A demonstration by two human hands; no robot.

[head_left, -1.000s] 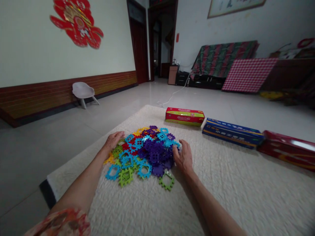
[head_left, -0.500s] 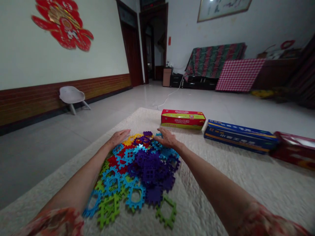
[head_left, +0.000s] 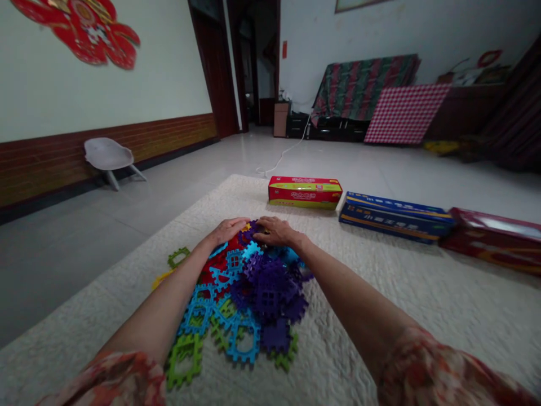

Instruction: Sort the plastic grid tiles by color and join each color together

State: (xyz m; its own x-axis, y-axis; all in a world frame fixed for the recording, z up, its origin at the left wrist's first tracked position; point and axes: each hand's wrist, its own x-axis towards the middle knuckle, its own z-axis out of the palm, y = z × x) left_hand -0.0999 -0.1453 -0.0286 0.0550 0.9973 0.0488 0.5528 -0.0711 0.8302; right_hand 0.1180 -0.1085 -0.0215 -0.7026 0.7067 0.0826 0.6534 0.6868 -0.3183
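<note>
Both hands lie flat and open, left hand (head_left: 228, 229) and right hand (head_left: 275, 230) meeting on the far edge of the tile pile (head_left: 249, 287), which looks mostly gathered between the forearms, though a green tile (head_left: 178, 257) sits stray beyond the left wrist.

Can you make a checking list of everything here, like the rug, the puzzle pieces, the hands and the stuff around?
Surface: cream textured rug on a grey tiled floor.
Job's things: heap of colourful toothed plastic building tiles, blue, purple, green and red; one green tile lies apart at the left.
Clutter: red and yellow long box, dark blue long box, dark red long box in a row.
Hands: left hand and right hand lie flat on the heap's far edge, fingers open.
Cables: white cord across the floor.
Surroundings: small white chair, red wall decoration, checked cloth.
</note>
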